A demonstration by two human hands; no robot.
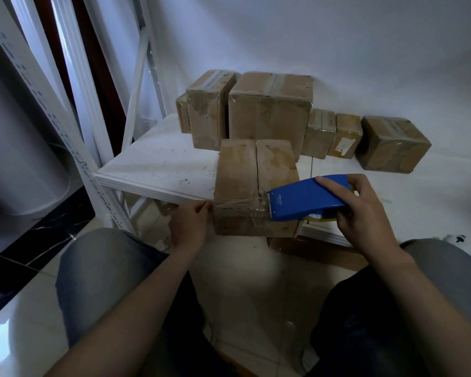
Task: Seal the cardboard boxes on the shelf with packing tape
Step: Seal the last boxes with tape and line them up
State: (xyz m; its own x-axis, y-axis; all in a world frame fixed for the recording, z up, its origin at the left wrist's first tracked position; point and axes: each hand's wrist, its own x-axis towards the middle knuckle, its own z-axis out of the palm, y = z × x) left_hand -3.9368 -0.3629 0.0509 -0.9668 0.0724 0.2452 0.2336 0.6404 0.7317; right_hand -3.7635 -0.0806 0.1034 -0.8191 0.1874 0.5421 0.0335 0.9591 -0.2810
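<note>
A cardboard box (252, 186) sits at the front edge of the white shelf (158, 170), in the middle of the frame, with its near face overhanging the lip. That placement looks deliberate: it leaves the front face free, so tape can run across it without the shelf getting in the way.

The right hand (365, 213) is closed around a blue tape dispenser (307, 198), its toothed end pressed to the box's right front corner. A clear band of tape (237, 204) stretches leftward across the face. The left hand (193, 224) pinches the tape's far end against the box's left corner, probably to keep it taut and anchored. The top seam between the flaps appears not yet taped.

Behind, in the upper middle of the frame, stand more boxes (269, 112), already wrapped in glossy tape; smaller ones trail off to the right. They are clear of the working box, though the tall pair stands close behind it.

Open shelf lies to the left and right of the box, and the space below the overhang, above the knees, is free.
</note>
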